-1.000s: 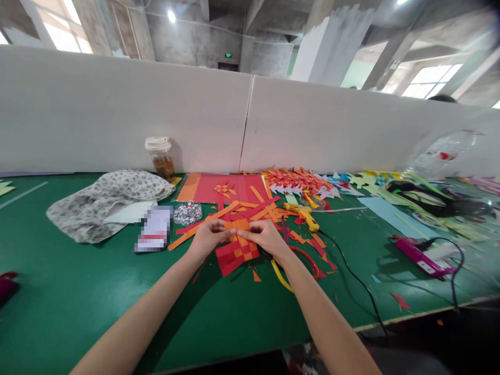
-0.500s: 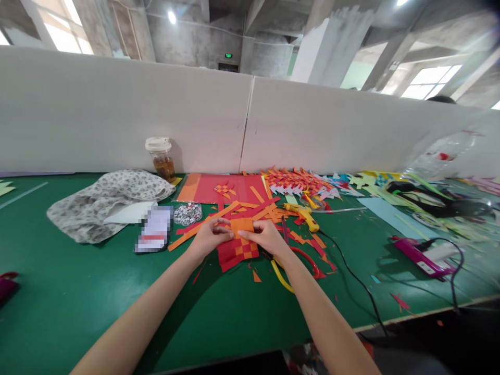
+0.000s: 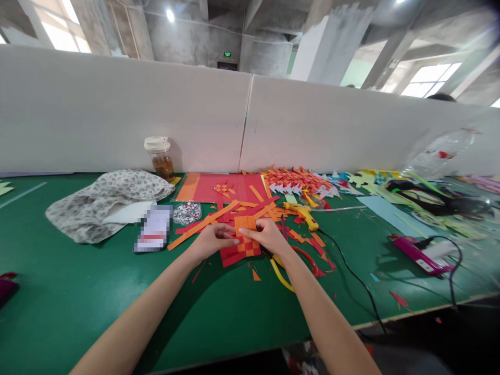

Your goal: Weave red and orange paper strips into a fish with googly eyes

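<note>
A woven paper piece (image 3: 246, 247), red and orange in a checker pattern with orange strips at its top, is held just above the green table. My right hand (image 3: 269, 235) pinches its upper right part between thumb and fingers. At its left edge, my left hand (image 3: 215, 240) has its fingers curled and close together, the fingertips against the paper. Loose orange strips (image 3: 219, 216) and red strips lie behind the piece. Scissors with a yellow and red handle (image 3: 281, 276) rest partly under my right wrist.
A yellow glue gun (image 3: 307, 214) with a black cord lies right of the strips. Farther right is a magenta power strip (image 3: 422, 256). On the left are a phone (image 3: 154, 229), a patterned cloth (image 3: 105, 205) and a lidded cup (image 3: 160, 158). Paper fish (image 3: 300, 179) are piled behind.
The woven piece has shifted slightly right and turned more upright. My left hand has moved a little down and right along its edge; my right hand has moved slightly right.
</note>
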Motion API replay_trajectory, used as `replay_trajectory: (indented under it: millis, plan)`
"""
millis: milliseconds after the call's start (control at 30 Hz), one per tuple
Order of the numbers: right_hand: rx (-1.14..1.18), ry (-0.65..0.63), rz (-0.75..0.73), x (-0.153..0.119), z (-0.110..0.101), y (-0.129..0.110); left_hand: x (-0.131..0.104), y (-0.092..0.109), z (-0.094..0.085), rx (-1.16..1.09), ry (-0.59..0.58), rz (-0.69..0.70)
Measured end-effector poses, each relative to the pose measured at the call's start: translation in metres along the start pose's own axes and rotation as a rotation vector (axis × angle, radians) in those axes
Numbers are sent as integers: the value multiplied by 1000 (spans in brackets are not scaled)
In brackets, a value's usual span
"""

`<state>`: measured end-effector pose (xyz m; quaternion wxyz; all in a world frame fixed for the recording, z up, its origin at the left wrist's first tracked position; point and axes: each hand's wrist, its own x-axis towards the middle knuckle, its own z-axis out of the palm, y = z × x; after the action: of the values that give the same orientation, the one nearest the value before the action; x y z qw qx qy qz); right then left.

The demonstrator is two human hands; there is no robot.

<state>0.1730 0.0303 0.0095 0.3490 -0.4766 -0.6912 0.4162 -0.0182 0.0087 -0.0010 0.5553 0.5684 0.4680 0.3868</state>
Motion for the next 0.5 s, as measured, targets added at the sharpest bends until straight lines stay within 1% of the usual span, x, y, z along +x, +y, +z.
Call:
replay_trajectory:
  millis: [100,233,367,500]
  plan:
    - [7,-39,3,0,1,-1,0,-3,2,-4,1,5]
    - [-12,-80,-25,-1,-1,-2,0,1,1,-15,-4,-21]
    - [-28,-67,-33,-1,-1,-2,-1,6,-1,8,-20,-27]
    - [-26,-46,-37,-1,1,-4,-4,5,0,11,-23,-11]
